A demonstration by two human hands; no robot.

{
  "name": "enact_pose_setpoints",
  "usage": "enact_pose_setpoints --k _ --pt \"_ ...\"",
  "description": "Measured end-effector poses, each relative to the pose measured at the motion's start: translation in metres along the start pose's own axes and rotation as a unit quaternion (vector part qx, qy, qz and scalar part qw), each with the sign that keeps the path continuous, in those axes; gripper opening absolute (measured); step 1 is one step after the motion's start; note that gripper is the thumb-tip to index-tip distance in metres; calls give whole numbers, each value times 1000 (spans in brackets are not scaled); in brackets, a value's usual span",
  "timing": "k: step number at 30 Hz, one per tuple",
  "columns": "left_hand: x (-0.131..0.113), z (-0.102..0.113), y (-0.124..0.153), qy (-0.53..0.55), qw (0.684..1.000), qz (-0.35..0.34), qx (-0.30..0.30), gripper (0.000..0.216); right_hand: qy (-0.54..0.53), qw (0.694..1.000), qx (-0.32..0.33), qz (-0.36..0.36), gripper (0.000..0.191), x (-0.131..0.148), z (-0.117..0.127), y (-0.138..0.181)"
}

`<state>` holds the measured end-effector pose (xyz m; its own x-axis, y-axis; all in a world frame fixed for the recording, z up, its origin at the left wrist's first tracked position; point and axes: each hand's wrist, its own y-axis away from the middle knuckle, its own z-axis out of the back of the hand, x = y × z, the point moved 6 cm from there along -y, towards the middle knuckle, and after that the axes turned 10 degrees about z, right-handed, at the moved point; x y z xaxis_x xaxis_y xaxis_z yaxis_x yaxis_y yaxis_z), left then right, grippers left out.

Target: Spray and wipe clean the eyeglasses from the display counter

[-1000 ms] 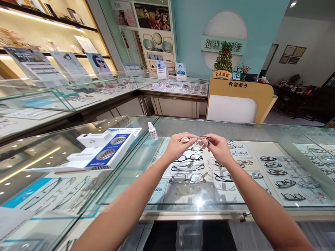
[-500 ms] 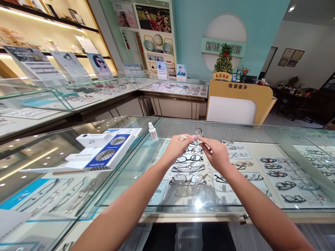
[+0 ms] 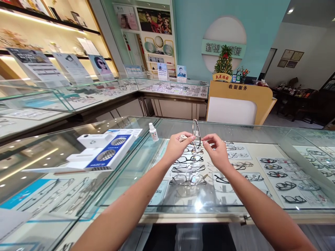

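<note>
Over the glass counter, a pair of eyeglasses [image 3: 196, 129] is held up between my hands, its thin rim turned nearly edge-on to me. My left hand [image 3: 179, 144] pinches the eyeglasses from the left with thumb and fingers. A small cream-white piece [image 3: 183, 138] also sticks out of that hand; its kind is unclear. From the right, my right hand [image 3: 216, 150] has thumb and forefinger closed at the lower edge of the eyeglasses. Part of them is hidden by the fingers. A small white bottle [image 3: 153, 132] stands upright on the glass, left of my hands.
Beneath the glass counter top [image 3: 123, 195] lie rows of eyeglasses [image 3: 187, 179]. To the left, a white and blue display box [image 3: 110, 153] rests on the glass. Beyond stand another display case [image 3: 172, 87] and a yellow-and-white service desk [image 3: 235, 104].
The eyeglasses have turned, so their rim now stands taller between my hands. My right hand has shifted slightly to the right, leaving a wider gap from my left.
</note>
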<state>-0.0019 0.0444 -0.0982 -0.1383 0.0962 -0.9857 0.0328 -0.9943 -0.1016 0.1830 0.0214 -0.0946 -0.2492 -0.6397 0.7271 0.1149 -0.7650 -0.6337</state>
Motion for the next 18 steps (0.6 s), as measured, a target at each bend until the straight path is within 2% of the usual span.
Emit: enact_pose_setpoints --k 3,9,18 --pt "-2 -2 1 -40 999 -23 10 39 -61 996 2 -57 25 -9 0 -3" --pt "-5 -5 0 -73 994 -84 24 37 -147 982 33 -110 44 -21 -7 -6" --pt "3 -12 1 -37 995 -49 85 39 -175 978 31 -109 47 -19 -6 -8"
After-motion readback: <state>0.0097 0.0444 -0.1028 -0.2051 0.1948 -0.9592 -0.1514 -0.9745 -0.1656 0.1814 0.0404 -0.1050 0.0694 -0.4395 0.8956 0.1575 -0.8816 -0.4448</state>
